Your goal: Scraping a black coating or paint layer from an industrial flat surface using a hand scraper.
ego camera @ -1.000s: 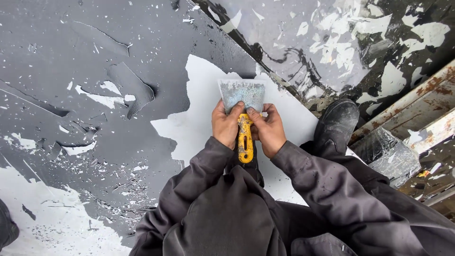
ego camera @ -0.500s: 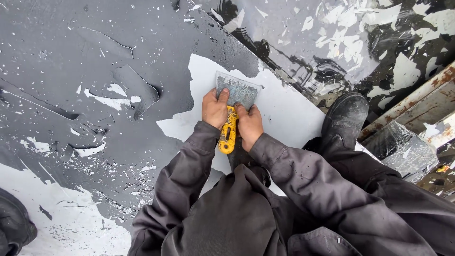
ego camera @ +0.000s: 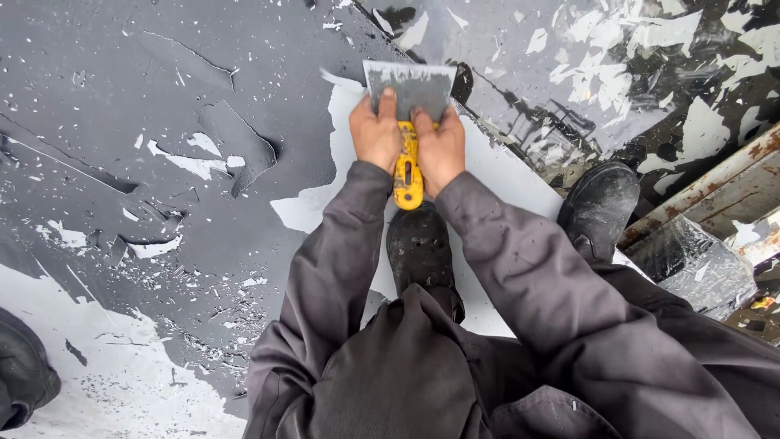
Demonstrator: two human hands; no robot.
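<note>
Both hands grip a wide scraper [ego camera: 409, 89] with a grey metal blade and a yellow handle [ego camera: 406, 175]. My left hand [ego camera: 375, 132] holds its left side, fingers pressing on the blade. My right hand [ego camera: 439, 145] holds the right side in the same way. The blade's edge lies at the far border of a bare white patch [ego camera: 504, 175], against the grey paint layer [ego camera: 122, 97] that covers the flat surface. My arms are in grey sleeves.
My black boots stand on the white patch, one [ego camera: 422, 252] under my arms and one [ego camera: 600, 207] to the right. Lifted paint flaps [ego camera: 236, 146] and loose flakes lie at left. A rusty metal rail [ego camera: 715, 187] and crumpled clear plastic [ego camera: 691, 260] are at right. Another dark boot [ego camera: 24, 374] is at bottom left.
Both hands have pushed the scraper forward, away from me, across the white patch to its far edge. My arms are now stretched further out.
</note>
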